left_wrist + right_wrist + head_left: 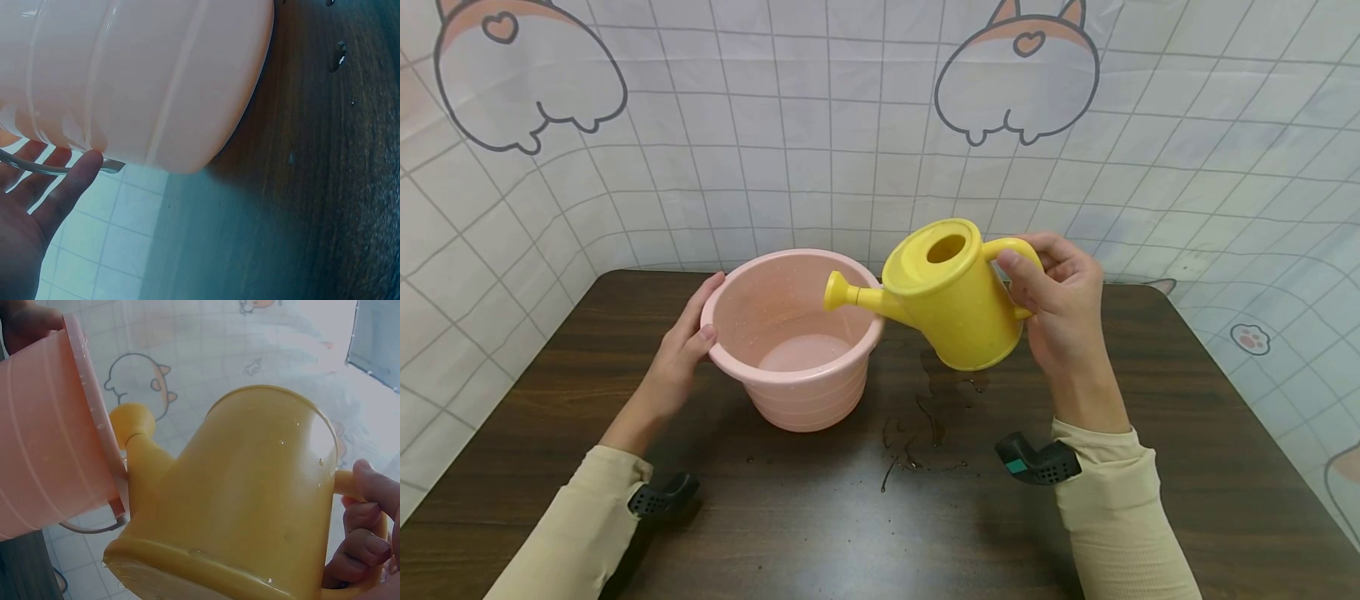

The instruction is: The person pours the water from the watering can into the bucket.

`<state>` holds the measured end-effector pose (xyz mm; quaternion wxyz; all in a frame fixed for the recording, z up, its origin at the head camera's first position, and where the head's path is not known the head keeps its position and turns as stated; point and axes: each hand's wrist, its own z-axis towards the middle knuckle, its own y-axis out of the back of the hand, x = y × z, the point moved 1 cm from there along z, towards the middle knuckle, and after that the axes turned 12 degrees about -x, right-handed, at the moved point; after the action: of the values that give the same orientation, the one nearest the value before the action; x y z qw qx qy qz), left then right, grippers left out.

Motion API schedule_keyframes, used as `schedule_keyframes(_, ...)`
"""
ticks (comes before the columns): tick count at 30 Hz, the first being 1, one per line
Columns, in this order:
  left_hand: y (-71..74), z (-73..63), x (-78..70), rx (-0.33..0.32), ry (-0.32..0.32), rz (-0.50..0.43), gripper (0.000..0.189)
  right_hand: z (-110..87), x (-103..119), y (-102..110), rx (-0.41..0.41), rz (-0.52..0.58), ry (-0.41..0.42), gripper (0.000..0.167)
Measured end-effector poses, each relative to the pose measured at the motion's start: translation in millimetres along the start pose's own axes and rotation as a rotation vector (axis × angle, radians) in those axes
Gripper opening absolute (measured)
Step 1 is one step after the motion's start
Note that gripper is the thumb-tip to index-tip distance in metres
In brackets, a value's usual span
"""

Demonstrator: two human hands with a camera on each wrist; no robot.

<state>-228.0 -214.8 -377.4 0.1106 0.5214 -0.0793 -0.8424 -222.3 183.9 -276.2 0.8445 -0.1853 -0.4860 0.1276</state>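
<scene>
A yellow watering can (973, 312) is raised above the table, tilted so that its spout reaches over the rim of the pink basin (808, 400). My right hand (1063, 292) grips the can's loop handle, thumb on top and fingers curled through. At the basin's left side, my left hand (681, 346) rests against the outer wall near the rim with fairly straight, spread fingers. Its fingertips touch the wall beside a thin curved basin handle (37, 165) in the left wrist view. Some water (805, 352) seems to lie at the basin's bottom.
The dark wooden table (820, 533) carries water drops and streaks (917, 442) below the can and right of the basin. Behind it hangs a white grid-patterned cloth (790, 150) with cartoon animal drawings. Both wrists wear black devices (1037, 460).
</scene>
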Motion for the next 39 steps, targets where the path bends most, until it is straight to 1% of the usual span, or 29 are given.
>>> schedule_keyframes(14,-0.2,0.8,-0.9,-0.002,0.000,0.008,0.057,0.2,0.2,0.4,-0.013,-0.027,0.007,0.008)
schedule_keyframes(16,-0.4,0.8,-1.2,-0.002,-0.001,0.005,0.056,0.1,0.2,0.2,-0.021,-0.051,0.013,0.008)
schedule_keyframes(19,-0.7,0.5,-1.8,-0.001,-0.003,0.002,0.056,0.4,0.1,0.3,-0.019,-0.039,0.009,0.009)
schedule_keyframes(27,-0.2,0.4,-1.4,-0.001,-0.004,0.005,0.056,0.0,0.1,0.3,-0.022,-0.053,0.013,0.009)
schedule_keyframes(32,-0.3,0.3,-1.8,0.005,0.001,0.000,0.056,0.0,0.4,0.4,-0.014,-0.018,-0.003,0.007)
schedule_keyframes(39,0.1,0.2,-1.8,0.006,0.001,0.009,0.057,-0.4,-0.1,0.8,0.000,-0.027,0.019,0.008)
